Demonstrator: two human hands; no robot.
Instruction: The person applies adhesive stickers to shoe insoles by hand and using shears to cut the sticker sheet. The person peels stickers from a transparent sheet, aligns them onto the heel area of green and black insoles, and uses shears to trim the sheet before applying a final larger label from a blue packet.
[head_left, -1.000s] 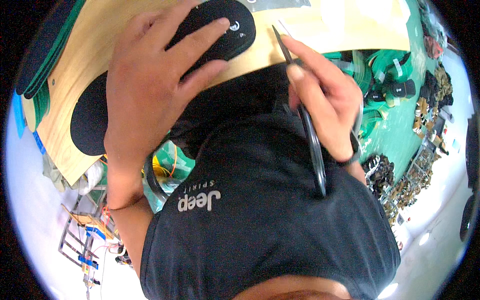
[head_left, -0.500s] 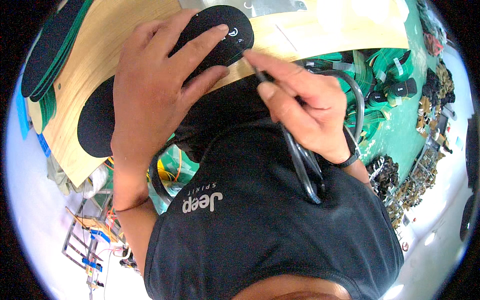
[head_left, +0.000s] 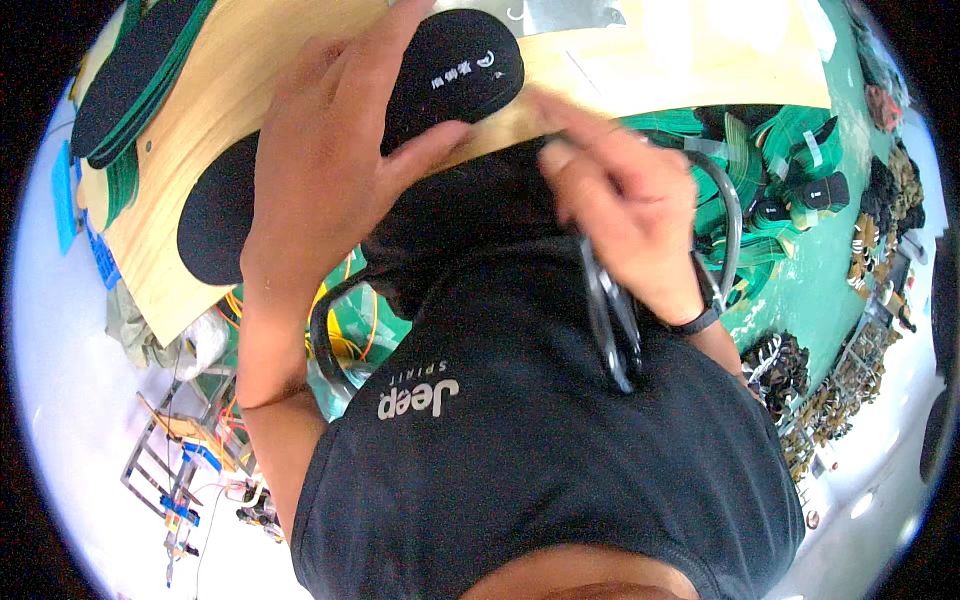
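A black insole (head_left: 450,85) with a small white print on its heel end lies at the front edge of the wooden table. My left hand (head_left: 325,150) rests across it with the fingers stretched out and the thumb apart, covering its middle. The insole's other rounded end (head_left: 215,215) shows to the left of my wrist. To the right of the heel, my right hand (head_left: 630,195), smeared by motion, is closed round what look like scissors. Their dark, shiny handle loops (head_left: 612,325) stick out below the palm; the blades are hidden or blurred.
Stacked black-and-green insoles (head_left: 140,85) stand at the table's (head_left: 690,65) left. A grey plate (head_left: 575,14) lies at the far edge. Bundled insoles (head_left: 770,170) fill the right side below the table. A metal tube frame (head_left: 728,200) curves beside my right wrist.
My right hand has pulled slightly right, away from the insole's heel edge. My left fingers have moved off the white print, which now shows. The whole view has shifted slightly.
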